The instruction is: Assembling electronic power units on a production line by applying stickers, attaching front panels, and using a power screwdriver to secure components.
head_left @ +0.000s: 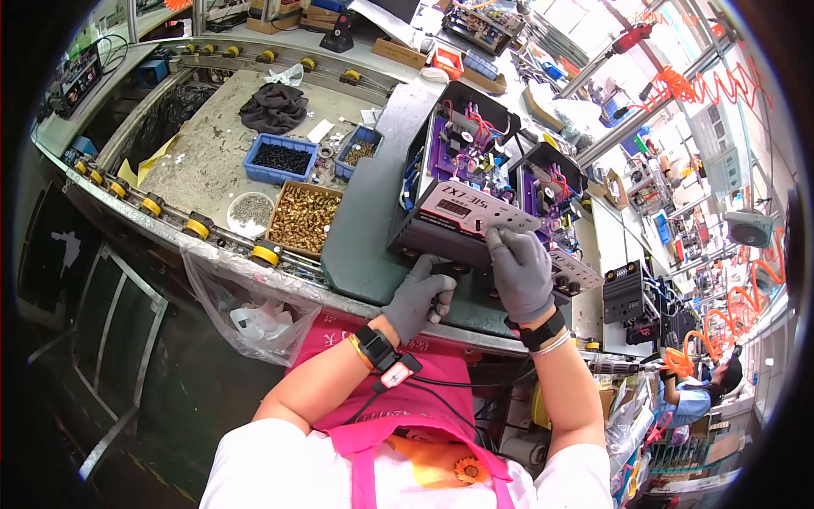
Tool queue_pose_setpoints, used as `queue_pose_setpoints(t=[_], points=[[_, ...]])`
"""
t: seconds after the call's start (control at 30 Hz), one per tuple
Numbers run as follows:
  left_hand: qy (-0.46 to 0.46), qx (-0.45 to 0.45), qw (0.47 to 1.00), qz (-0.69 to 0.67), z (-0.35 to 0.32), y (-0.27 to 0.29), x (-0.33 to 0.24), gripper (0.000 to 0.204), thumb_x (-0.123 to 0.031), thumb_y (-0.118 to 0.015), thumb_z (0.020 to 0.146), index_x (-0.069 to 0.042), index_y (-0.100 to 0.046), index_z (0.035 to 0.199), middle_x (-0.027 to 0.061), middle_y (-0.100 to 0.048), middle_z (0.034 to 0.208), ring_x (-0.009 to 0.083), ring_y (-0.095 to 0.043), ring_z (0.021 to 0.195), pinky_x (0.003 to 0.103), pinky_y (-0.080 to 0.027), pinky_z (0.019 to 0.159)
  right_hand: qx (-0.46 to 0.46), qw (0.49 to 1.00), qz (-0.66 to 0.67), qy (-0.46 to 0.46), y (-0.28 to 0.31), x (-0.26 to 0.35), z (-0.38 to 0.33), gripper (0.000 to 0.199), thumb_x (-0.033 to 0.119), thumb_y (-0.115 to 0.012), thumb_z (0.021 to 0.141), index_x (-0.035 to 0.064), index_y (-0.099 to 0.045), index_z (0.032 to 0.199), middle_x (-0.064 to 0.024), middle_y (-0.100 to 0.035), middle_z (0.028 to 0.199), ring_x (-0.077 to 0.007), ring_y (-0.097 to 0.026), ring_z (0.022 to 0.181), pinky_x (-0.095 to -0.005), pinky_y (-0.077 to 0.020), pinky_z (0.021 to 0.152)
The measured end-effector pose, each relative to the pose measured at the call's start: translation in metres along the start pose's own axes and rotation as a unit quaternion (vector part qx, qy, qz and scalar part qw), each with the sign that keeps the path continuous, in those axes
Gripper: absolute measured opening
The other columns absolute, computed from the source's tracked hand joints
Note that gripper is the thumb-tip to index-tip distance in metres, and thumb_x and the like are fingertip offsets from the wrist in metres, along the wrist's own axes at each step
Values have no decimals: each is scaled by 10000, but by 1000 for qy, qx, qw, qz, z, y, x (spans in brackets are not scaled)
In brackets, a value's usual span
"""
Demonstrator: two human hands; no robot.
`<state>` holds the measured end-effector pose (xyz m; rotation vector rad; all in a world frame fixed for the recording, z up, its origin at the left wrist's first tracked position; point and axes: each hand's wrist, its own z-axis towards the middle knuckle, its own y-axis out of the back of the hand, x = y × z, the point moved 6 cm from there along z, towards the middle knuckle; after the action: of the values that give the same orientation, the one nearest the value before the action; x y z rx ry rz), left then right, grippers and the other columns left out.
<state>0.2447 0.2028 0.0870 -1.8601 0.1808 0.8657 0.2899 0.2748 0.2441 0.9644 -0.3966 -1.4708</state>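
Note:
An open-topped electronic unit with a white and black front panel stands on the green-grey work board, its purple circuit board and wires exposed. My right hand, in a grey glove, is closed with its fingertips against the panel's right part, beside a small black knob. What those fingers pinch is hidden. My left hand, also gloved, is closed near the unit's lower front edge, its fingers curled; I cannot make out anything in them. A second similar unit stands just to the right.
Left of the board are a cardboard box of brass fittings, a blue bin of black screws, a smaller blue bin and a white dish. A dark cloth lies farther back. Another person is at far right.

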Motion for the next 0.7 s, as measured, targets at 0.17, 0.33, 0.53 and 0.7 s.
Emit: queue_pose_setpoints(t=[0.17, 0.33, 0.53, 0.7], points=[[-2, 1, 1000, -12, 4, 2, 4, 367, -109, -533, 844, -116, -414, 1191, 22, -448, 642, 121, -456, 482, 239, -341, 382, 25, 998, -40, 50, 2, 5, 6, 209, 49, -612, 737, 46, -647, 943, -45, -488, 791, -198, -531, 732, -332, -437, 578], [-9, -9, 1000, 1, 8, 1, 7, 366, -89, -533, 841, -115, -414, 1185, 27, -440, 639, 126, -456, 482, 242, -342, 381, 71, 994, -62, 63, -5, 1, 6, 40, 80, -618, 741, 68, -596, 772, -53, -476, 777, -216, -528, 722, -336, -442, 566], [-9, -2, 1000, -26, 2, 6, 7, 358, -105, -562, 851, -112, -430, 1184, 25, -447, 650, 130, -478, 522, 238, -360, 402, 49, 997, -54, 37, 5, 5, 8, 142, 92, -623, 749, 84, -616, 891, -33, -476, 803, -210, -536, 779, -377, -439, 648], [-54, -5, 998, -13, -15, 11, 6, 303, -198, -591, 880, -95, -520, 1156, 84, -576, 880, 196, -581, 803, 287, -495, 654, 31, 990, -38, -132, 28, -27, 14, 632, 246, -790, 609, 157, -565, 1194, -23, -564, 992, -237, -547, 938, -376, -393, 866]])
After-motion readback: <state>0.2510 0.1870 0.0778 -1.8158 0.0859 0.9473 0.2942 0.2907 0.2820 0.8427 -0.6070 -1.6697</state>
